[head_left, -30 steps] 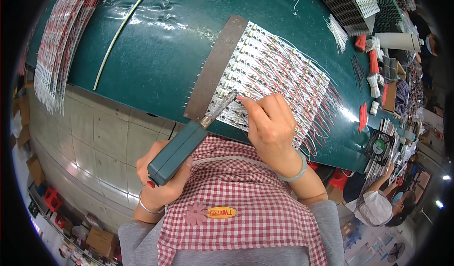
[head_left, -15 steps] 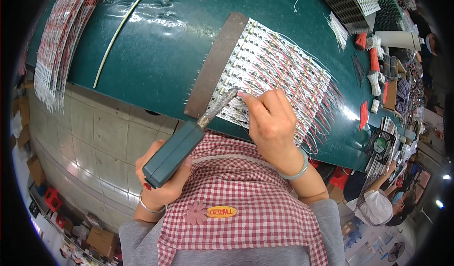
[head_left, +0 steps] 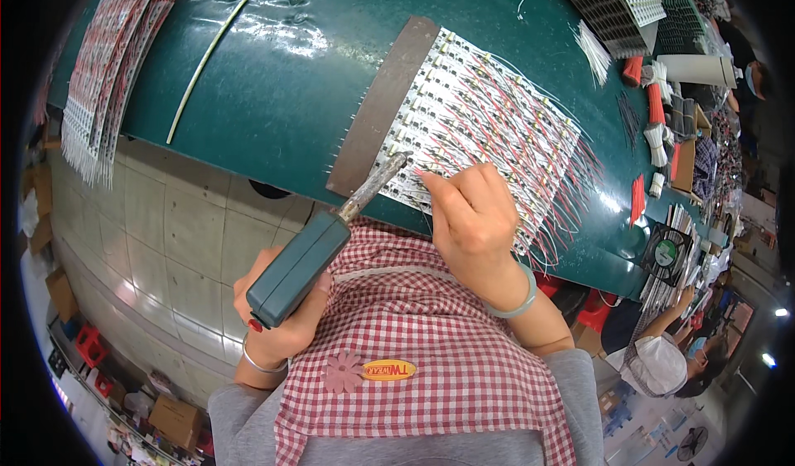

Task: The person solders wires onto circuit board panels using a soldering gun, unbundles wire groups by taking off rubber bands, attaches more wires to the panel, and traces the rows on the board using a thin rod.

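Note:
A dark green-handled soldering iron (head_left: 300, 269) is gripped in my left hand (head_left: 286, 309). Its greyish metal barrel slants up and right, with the tip over the near part of a white circuit board panel (head_left: 399, 145). Rows of small components cover the panel, and many thin red and white wires (head_left: 530, 164) trail from it to the right. My right hand (head_left: 476, 218) is over the panel's near edge, thumb and index finger pinched close to the iron's tip. What the pinch holds is too small to make out. A brown flat bar (head_left: 383, 106) lies along the panel's left side.
Wired board strips (head_left: 116, 77) hang over the green table's (head_left: 273, 127) left edge. A pale cable (head_left: 211, 52) lies nearby. Wire bundles (head_left: 654, 102), a stack of boards (head_left: 609, 11) and a black fan (head_left: 665, 252) stand at right. A co-worker in a white cap (head_left: 658, 365) is at lower right.
The iron's tip has drawn slightly left, away from my right fingertips, and its handle has shifted a little left and down. My right hand stays pinched, almost in the same place.

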A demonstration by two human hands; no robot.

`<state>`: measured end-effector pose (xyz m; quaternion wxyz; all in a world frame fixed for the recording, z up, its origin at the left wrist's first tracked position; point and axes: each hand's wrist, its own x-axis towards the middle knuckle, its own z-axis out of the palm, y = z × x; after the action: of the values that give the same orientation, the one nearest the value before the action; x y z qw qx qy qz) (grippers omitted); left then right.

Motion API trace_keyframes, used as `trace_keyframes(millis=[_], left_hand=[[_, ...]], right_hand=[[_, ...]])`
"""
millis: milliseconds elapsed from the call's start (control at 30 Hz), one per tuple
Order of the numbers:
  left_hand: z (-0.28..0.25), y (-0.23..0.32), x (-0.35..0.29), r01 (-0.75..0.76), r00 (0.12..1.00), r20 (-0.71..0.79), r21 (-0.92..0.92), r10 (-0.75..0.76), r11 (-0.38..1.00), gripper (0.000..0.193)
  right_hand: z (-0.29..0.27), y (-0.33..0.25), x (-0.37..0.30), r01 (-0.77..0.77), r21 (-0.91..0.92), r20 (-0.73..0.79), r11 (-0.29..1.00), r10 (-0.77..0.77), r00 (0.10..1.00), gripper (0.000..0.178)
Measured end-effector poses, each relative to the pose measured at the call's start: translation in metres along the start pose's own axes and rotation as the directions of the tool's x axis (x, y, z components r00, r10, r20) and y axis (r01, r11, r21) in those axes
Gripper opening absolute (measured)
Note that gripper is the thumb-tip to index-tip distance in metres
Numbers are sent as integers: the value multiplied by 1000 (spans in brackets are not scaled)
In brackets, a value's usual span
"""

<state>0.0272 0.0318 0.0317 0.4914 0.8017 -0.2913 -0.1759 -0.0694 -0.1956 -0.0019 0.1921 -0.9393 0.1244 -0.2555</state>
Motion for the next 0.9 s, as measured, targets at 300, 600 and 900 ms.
trace_keyframes(millis=[300, 600, 900], left_hand=[[1, 2, 1, 74, 997, 30, -34, -73, 997, 21], [1, 2, 3, 64, 997, 50, -34, -62, 997, 19], [0, -1, -4, 52, 998, 22, -52, -51, 997, 23]], right_hand=[[0, -2, -2, -22, 11, 27, 1000, 21, 999, 23], [2, -3, -1, -15, 4, 5, 1000, 15, 1000, 24], [0, -3, -2, -26, 6, 26, 1000, 26, 999, 23]])
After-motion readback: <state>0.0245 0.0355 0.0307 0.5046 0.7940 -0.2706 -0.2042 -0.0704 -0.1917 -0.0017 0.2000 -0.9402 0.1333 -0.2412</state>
